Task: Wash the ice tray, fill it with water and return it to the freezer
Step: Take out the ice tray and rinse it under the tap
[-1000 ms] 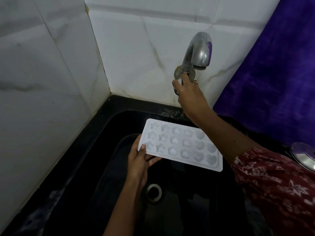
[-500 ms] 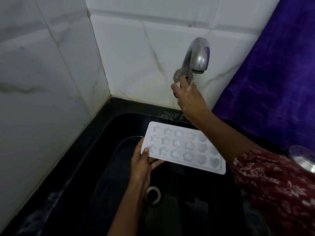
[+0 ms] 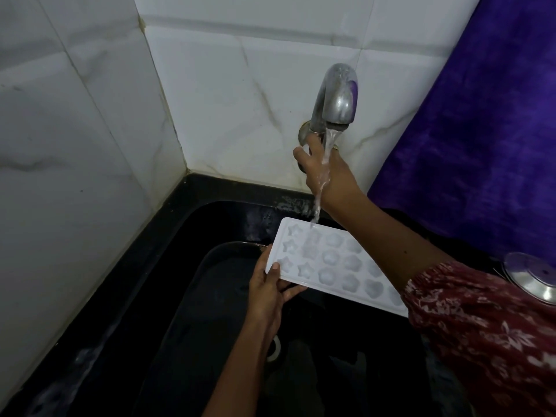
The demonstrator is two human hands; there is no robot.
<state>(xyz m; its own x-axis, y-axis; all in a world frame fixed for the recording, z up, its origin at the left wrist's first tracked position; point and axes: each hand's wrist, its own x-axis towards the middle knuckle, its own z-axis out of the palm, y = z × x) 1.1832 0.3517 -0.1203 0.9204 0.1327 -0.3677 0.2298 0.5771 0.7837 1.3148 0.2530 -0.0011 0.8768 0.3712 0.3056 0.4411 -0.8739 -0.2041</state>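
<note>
A white ice tray (image 3: 334, 263) with star, flower and heart moulds hangs level over the black sink (image 3: 168, 242). My left hand (image 3: 266, 288) grips its near left corner, thumb on top and fingers beneath. My right hand (image 3: 326, 171) reaches up behind the metal tap (image 3: 337, 97) and holds its knob at the wall; the knob itself is mostly hidden. A stream of water (image 3: 323, 179) runs from the spout and lands on the tray's far edge. My right forearm and red patterned sleeve cover the tray's right end.
White marble-look tiles close off the left and back. A purple cloth (image 3: 481, 121) hangs at the right. A steel lid (image 3: 532, 276) sits at the right edge. The sink drain (image 3: 275, 347) lies below my left wrist.
Water now flows from the tap; earlier it was dry. The tray has shifted a little to the right under the stream. My right hand stays on the knob.
</note>
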